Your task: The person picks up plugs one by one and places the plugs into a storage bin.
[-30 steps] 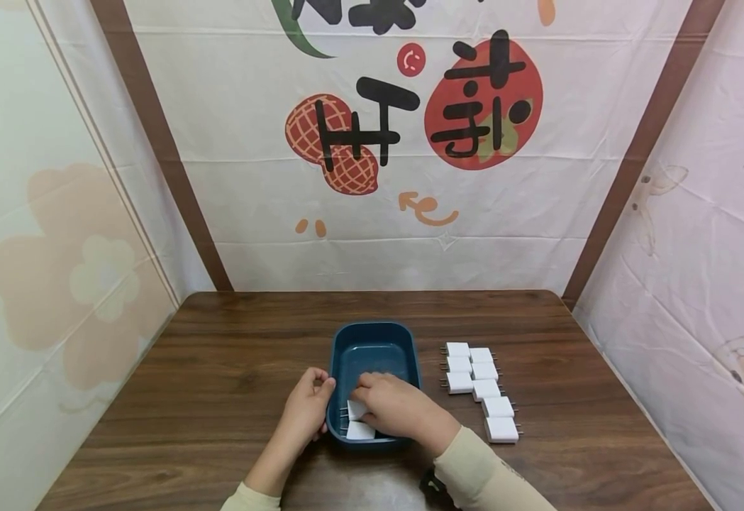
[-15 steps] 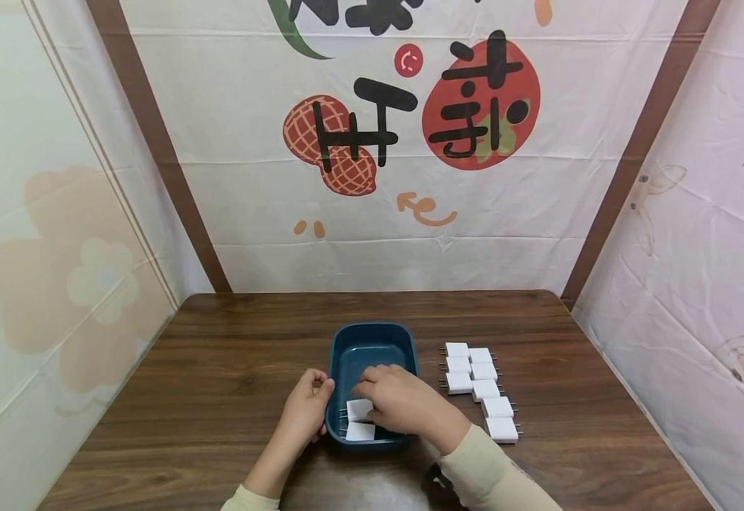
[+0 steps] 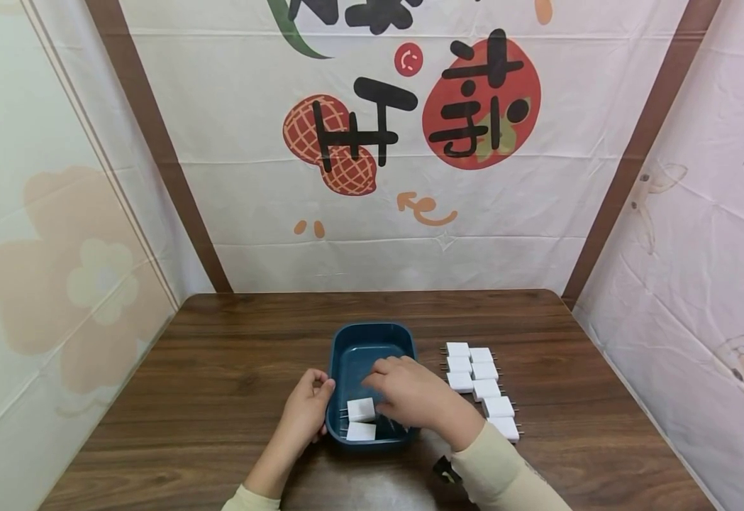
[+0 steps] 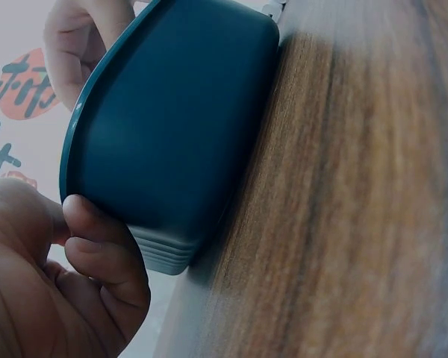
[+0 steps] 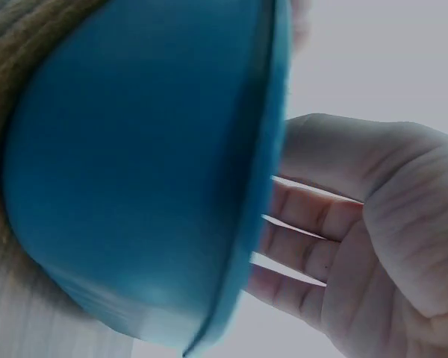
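A dark blue plastic box [image 3: 351, 360] stands on the table. Inside its near left corner lie two white plug adapters, the farther adapter [image 3: 361, 409] and the nearer adapter [image 3: 362, 431], prongs toward the left. My left hand [image 3: 304, 408] pinches the box's left rim; in the left wrist view its curled fingers [image 4: 104, 257] press against the outer wall. Over the right part of the box is my right hand [image 3: 413, 390], fingers loosely bent and nothing seen between them. In the right wrist view the box wall [image 5: 134, 164] hides its fingertips.
Right of the box, several white plug adapters [image 3: 485, 390] lie in two staggered columns on the wooden table [image 3: 237, 348], prongs pointing outward. My right forearm passes close to the nearest ones. A printed cloth [image 3: 250, 213] hangs behind the table, with more cloth at both sides.
My right hand has let go of the farther adapter in the box and moved up and to the right, away from it. The left hand stays at the rim.
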The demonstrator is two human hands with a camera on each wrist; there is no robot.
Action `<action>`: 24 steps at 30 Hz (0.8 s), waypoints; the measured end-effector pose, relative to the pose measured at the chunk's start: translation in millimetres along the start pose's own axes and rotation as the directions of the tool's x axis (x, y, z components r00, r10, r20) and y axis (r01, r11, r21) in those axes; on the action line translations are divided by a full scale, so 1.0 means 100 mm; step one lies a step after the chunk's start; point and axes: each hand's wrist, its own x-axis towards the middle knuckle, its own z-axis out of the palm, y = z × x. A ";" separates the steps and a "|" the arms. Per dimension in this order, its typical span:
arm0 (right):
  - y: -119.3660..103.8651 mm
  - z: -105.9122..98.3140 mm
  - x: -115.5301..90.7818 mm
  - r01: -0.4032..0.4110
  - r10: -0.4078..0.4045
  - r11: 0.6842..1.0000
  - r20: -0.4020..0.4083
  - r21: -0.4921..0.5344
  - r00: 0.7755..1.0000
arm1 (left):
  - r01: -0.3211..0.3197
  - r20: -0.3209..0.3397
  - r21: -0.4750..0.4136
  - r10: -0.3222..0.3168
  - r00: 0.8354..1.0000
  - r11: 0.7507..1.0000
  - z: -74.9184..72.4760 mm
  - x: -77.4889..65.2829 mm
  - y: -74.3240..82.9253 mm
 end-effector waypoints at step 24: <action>0.31 -0.23 -0.22 -0.179 0.180 0.984 -0.017 0.021 0.984 | 0.009 0.000 0.013 -0.009 1.000 1.000 0.00 -0.02 0.01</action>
